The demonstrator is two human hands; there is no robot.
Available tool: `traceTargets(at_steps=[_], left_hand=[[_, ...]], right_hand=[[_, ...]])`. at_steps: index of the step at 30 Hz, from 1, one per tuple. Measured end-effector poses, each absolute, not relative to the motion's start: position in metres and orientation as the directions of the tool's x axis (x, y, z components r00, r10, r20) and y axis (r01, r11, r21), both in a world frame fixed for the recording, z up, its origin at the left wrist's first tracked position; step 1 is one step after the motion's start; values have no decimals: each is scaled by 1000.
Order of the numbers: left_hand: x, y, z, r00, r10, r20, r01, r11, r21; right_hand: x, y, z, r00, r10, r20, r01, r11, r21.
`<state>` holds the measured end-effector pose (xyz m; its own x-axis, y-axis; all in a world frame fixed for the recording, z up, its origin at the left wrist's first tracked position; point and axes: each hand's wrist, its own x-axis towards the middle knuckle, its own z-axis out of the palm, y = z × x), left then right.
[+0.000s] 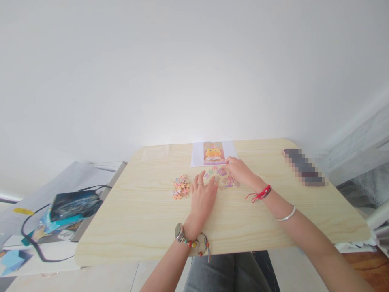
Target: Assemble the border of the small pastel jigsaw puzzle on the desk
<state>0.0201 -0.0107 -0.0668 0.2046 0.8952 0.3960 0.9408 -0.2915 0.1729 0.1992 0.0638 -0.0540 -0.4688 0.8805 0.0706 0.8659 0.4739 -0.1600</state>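
Left hand [203, 197] flat, fingers spread, holding nothing, fingertips on near-left edge of assembled puzzle patch [221, 177]. Right hand [240, 170] pressed on patch's far-right side; grip unclear. Loose pieces pile [181, 187] just left of left hand, nearer it. Reference picture [213, 153] just beyond the right hand.

On a pale wooden table [146, 227], the left hand [203, 197] lies flat, fingers spread, beside a small heap of loose puzzle pieces [181, 187]. The right hand [240, 170] rests its fingertips on a partly assembled jigsaw puzzle [221, 177]. Just beyond the puzzle lies a reference picture [213, 153] of a yellow figure. A blue box [68, 209] sits well off to the left.
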Motion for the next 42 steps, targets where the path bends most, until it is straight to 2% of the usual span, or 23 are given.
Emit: traceTargets(at_steps=[6,12,18,23,27,34,42], left_hand=[[46,10,-61,229,937,264,957,-267,115],[45,8,-66,198,945,259,967,-231,104],[50,18,-58,266,924,276,949,-301,94],[50,19,-63,253,933,257,953,-286,100],[47,16,-64,235,936,263,957,-270,106],[44,16,-66,267,923,276,944,-309,120],[41,15,-58,223,945,238,954,-261,144]], right_hand=[[200,54,-53,-444,890,106,887,453,-88],[201,52,-51,-413,907,78,906,418,-61],[199,48,-50,-392,917,75,917,396,-42],[201,48,-50,-380,923,66,924,382,-17],[208,48,-49,-386,919,81,919,390,-51],[238,46,-49,-349,916,198,906,384,-177],[259,21,-57,-391,899,199,869,432,-242]])
